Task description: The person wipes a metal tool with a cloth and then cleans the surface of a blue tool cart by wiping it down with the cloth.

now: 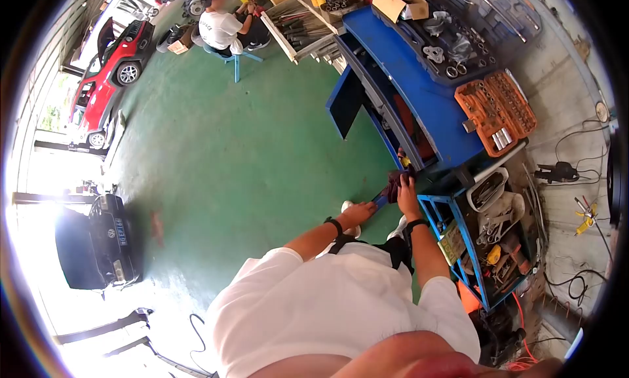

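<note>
My right hand (407,196) is closed on a dark maroon rag (393,185), just in front of the near end of a blue tool cabinet (427,99). My left hand (358,214) is wrapped round the end of a narrow blue strip (380,200) that runs up to the rag. Whether this strip is part of the cabinet or a loose piece cannot be made out. Beyond the rag, an open drawer (427,154) shows something red inside, with a small yellow item (404,160) at its near corner. A dark cabinet door (345,103) stands swung out.
An orange socket set case (496,113) lies open on the cabinet top. At right, a blue-framed trolley (486,293) holds wrenches and loose tools. A seated co-worker (223,27) is at the far end. A red car (108,76) and a dark car (111,240) stand at left.
</note>
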Available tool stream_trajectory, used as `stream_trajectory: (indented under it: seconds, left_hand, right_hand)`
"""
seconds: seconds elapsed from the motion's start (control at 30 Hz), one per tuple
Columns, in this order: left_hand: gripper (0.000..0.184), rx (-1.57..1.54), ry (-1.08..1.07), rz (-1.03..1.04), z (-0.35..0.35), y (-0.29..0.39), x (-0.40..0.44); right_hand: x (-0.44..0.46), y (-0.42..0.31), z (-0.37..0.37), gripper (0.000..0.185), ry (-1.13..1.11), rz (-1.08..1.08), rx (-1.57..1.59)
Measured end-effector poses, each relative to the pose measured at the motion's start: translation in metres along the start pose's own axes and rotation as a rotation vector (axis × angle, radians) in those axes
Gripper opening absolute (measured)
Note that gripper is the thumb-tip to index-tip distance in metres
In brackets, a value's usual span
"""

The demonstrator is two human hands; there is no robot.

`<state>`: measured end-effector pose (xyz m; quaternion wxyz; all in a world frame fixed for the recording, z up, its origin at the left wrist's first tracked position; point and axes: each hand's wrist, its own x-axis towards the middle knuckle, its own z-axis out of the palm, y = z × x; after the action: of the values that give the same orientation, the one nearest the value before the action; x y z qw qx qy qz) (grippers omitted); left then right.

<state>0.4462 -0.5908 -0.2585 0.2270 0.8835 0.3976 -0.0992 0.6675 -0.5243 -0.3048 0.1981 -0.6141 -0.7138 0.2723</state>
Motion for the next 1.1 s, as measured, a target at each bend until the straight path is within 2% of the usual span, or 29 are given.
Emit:
stream_trajectory:
  seconds: [0.13,0.2,0.23,0.3,0.33,0.4,0.5,0.57,0.63,0.73,0.8,0.83,0.87,0.9,0.97,1.0,1.1]
  left_hand:
    - [0.062,-0.03,-0.066,-0.013,0.01,0.001,-0.019]
    - [0.073,0.242,0.033,-0.053,0.016,0.012,-0.029]
    - [0.073,0.232,0.031,-0.038,0.023,0.018,-0.033]
    - [0.074,0.214,-0.067,-0.095,0.021,0.013,-0.016]
    - [0.073,0.151,-0.124,-0.148,0.021,0.017,-0.01]
    - [0.074,0.108,-0.107,-0.182,0.022,0.026,-0.009]
    - [0.075,0.128,-0.086,-0.219,0.031,0.031,-0.012]
    - [0.071,0.123,-0.049,-0.238,0.023,0.034,-0.015]
    - [0.069,0.088,-0.021,-0.268,0.032,0.035,-0.014]
    - [0.061,0.071,0.087,-0.287,0.029,0.038,-0.013]
    - [0.059,0.079,0.107,-0.287,0.015,0.038,-0.015]
    - [0.045,0.067,0.176,-0.272,0.015,0.039,-0.015]
    - [0.033,0.054,0.249,-0.255,0.015,0.04,-0.013]
    - [0.033,0.047,0.249,-0.248,0.026,0.038,-0.005]
    - [0.023,0.009,0.246,-0.261,0.062,0.03,0.013]
    - [0.02,-0.079,0.27,-0.315,0.061,0.03,0.022]
    - [0.02,-0.187,0.357,-0.274,0.099,0.018,0.033]
  right_hand:
    - [0.009,0.003,-0.001,0.04,0.05,0.028,-0.017]
    - [-0.003,-0.013,0.009,0.033,0.113,0.084,0.035]
    - [-0.018,-0.028,0.003,0.033,0.113,0.099,0.025]
    - [-0.017,-0.053,-0.011,0.033,-0.179,0.051,0.051]
    - [-0.017,-0.054,-0.015,0.033,-0.183,0.043,0.033]
    - [-0.017,-0.05,-0.021,0.036,-0.403,-0.213,0.042]
    - [0.006,0.004,0.007,0.037,-0.391,-0.271,-0.101]
    - [0.021,-0.007,-0.014,0.039,-0.399,-0.227,-0.148]
    - [0.029,-0.009,-0.018,0.038,-0.243,-0.045,-0.15]
    - [0.029,-0.011,-0.003,0.035,-0.171,-0.018,-0.275]
    - [0.02,-0.03,0.0,0.033,-0.238,0.004,-0.25]
    - [0.012,-0.037,0.0,0.031,-0.304,0.027,-0.228]
    - [0.002,-0.028,0.019,0.032,-0.25,-0.037,-0.211]
    - [-0.004,-0.029,0.017,0.032,-0.251,-0.029,-0.217]
    - [-0.016,-0.033,0.015,0.032,-0.406,-0.141,-0.189]
    - [-0.019,-0.026,0.01,0.033,-0.384,-0.198,-0.115]
    - [-0.004,-0.006,-0.019,0.034,-0.322,-0.222,-0.014]
